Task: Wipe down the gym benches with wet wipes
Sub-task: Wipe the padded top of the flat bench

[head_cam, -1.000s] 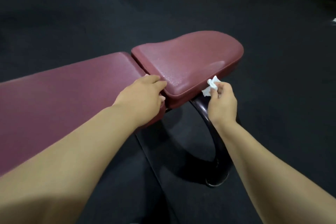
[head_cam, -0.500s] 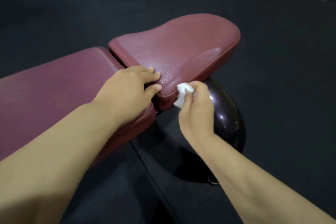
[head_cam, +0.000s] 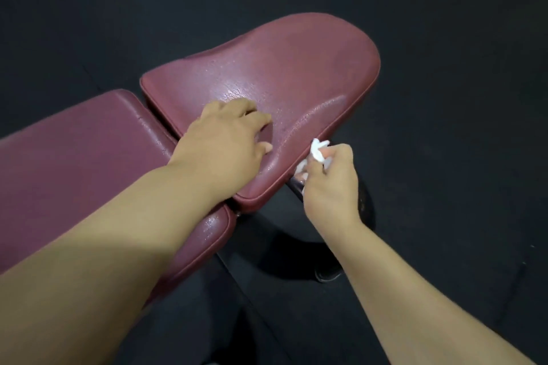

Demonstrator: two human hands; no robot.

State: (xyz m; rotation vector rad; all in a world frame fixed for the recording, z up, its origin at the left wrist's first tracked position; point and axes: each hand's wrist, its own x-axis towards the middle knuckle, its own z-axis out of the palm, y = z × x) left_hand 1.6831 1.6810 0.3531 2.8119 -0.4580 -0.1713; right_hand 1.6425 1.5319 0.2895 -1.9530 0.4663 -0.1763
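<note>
Bracing the maroon padded vinyl seat pad [head_cam: 281,68] with relaxed fingers [head_cam: 252,120], the left hand [head_cam: 221,139] steadies it while the right hand [head_cam: 329,184] pinches a crumpled white wet wipe [head_cam: 317,151] against its near edge, apparently to wipe that rim.

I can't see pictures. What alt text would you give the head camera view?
A person's right hand pinches a crumpled white wet wipe against the side edge of a maroon seat pad, while the left hand rests on top of it. A longer maroon back pad adjoins it above a dark floor.

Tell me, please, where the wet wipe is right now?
The wet wipe is pinched in the right hand, against the near side edge of the seat pad.
</note>
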